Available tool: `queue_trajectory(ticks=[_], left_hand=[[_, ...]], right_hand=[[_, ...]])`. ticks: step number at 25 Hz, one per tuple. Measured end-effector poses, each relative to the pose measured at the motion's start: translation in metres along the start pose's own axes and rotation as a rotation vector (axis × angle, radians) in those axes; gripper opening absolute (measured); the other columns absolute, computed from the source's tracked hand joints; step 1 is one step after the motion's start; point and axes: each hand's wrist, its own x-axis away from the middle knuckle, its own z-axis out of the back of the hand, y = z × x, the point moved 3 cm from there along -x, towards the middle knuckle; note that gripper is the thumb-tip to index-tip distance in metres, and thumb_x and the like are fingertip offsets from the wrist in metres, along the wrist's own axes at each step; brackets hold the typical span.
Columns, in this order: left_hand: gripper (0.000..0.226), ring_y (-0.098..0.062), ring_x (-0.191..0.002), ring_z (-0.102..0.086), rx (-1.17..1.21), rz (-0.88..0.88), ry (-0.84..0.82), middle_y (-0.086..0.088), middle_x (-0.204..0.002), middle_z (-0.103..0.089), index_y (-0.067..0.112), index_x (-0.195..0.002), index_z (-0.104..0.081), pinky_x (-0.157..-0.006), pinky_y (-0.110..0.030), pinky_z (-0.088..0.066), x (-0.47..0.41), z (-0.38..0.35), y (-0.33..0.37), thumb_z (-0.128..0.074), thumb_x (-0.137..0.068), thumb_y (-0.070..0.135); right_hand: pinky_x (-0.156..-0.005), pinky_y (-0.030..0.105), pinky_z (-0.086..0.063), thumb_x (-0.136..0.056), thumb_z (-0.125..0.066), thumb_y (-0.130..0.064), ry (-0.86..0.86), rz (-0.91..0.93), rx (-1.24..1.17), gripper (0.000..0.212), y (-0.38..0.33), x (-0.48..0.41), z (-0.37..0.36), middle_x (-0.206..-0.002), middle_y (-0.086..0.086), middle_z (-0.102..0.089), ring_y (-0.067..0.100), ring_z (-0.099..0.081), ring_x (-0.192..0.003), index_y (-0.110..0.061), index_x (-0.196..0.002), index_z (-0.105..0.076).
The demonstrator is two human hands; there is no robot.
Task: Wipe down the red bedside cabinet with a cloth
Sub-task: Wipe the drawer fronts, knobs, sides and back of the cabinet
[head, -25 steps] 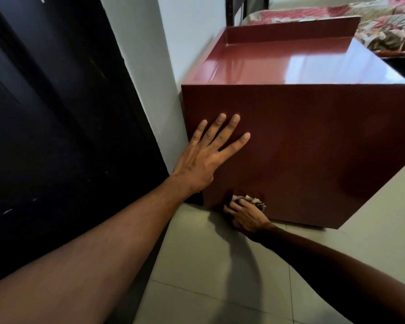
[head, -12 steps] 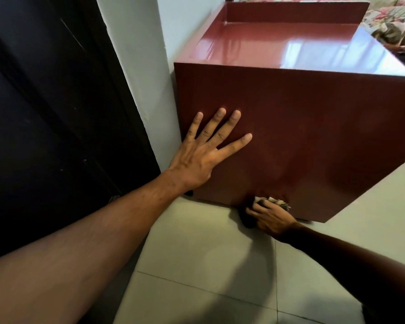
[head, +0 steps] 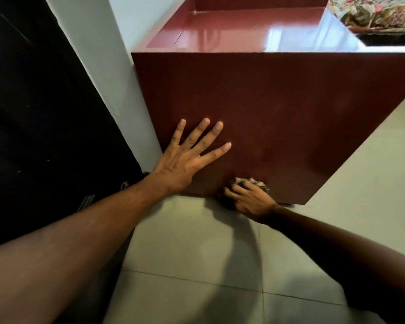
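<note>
Red bedside cabinet (head: 290,113), boxy, with a glossy top and a dull dark-red panel facing the viewer, stands on pale floor tiles (head: 197,242), its left side against a white wall (head: 117,78). The left hand (head: 185,162) lies flat on the panel's lower left, fingers spread wide. The right hand (head: 250,199) curls its fingers over a crumpled pale patterned cloth (head: 255,182) at the panel's bottom edge. Tiles spread open in front of the cabinet and past its right corner. A floral bedspread (head: 379,17) behind the cabinet is cut off. The hand hides most of the cloth.
</note>
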Motion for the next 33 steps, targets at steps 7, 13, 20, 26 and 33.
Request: queue_trajectory(ticks=[7, 13, 20, 26, 33], left_hand=[[0.124, -0.031, -0.152, 0.014, -0.064, -0.083, -0.050, -0.006, -0.165, 0.018, 0.033, -0.158, -0.005, -0.114, -0.066, 0.014, -0.009, 0.004, 0.014, -0.071, -0.060, -0.006], [0.118, -0.029, -0.150, 0.023, -0.037, -0.097, -0.074, -0.004, -0.162, 0.026, 0.033, -0.157, -0.007, -0.113, -0.066, 0.015, -0.027, 0.014, 0.027, -0.071, -0.064, 0.000], [0.115, -0.031, -0.153, 0.006, -0.055, -0.123, -0.007, -0.006, -0.166, 0.006, 0.032, -0.157, -0.017, -0.115, -0.066, 0.012, -0.029, 0.016, 0.028, -0.072, -0.061, 0.002], [0.115, -0.029, -0.153, 0.001, -0.050, -0.132, 0.055, -0.006, -0.167, -0.001, 0.030, -0.156, -0.024, -0.116, -0.065, 0.007, -0.029, 0.018, 0.027, -0.072, -0.056, 0.001], [0.118, -0.029, -0.154, -0.002, -0.105, -0.219, 0.054, -0.008, -0.167, -0.003, 0.031, -0.156, -0.023, -0.115, -0.068, 0.005, -0.043, 0.003, 0.051, -0.078, -0.054, 0.010]], right_hand=[[-0.085, 0.045, -0.038, -0.086, -0.042, -0.019, 0.364, -0.270, -0.177, 0.037, 0.050, 0.098, -0.002, -0.121, 0.007, -0.061, 0.031, -0.049, -0.107, -0.019, -0.123, -0.049], [-0.091, 0.048, -0.034, -0.083, -0.043, -0.020, 0.344, -0.376, -0.180, 0.041, 0.033, 0.088, -0.010, -0.124, 0.010, -0.061, 0.033, -0.054, -0.107, -0.021, -0.114, -0.071], [-0.079, 0.043, -0.037, -0.089, -0.046, -0.025, 0.567, -0.644, -0.182, 0.049, 0.088, 0.092, 0.051, -0.131, 0.006, -0.052, 0.030, -0.047, -0.109, -0.030, -0.137, -0.058], [-0.075, 0.040, -0.039, -0.080, -0.041, -0.020, 0.343, -0.378, -0.155, 0.040, 0.026, 0.119, -0.040, -0.111, 0.005, -0.064, 0.030, -0.054, -0.087, -0.024, -0.096, -0.077], [-0.081, 0.042, -0.038, -0.088, -0.063, -0.026, 0.515, -0.707, -0.270, 0.054, 0.047, 0.096, -0.013, -0.132, 0.008, -0.047, 0.032, -0.047, -0.107, -0.037, -0.138, -0.048]])
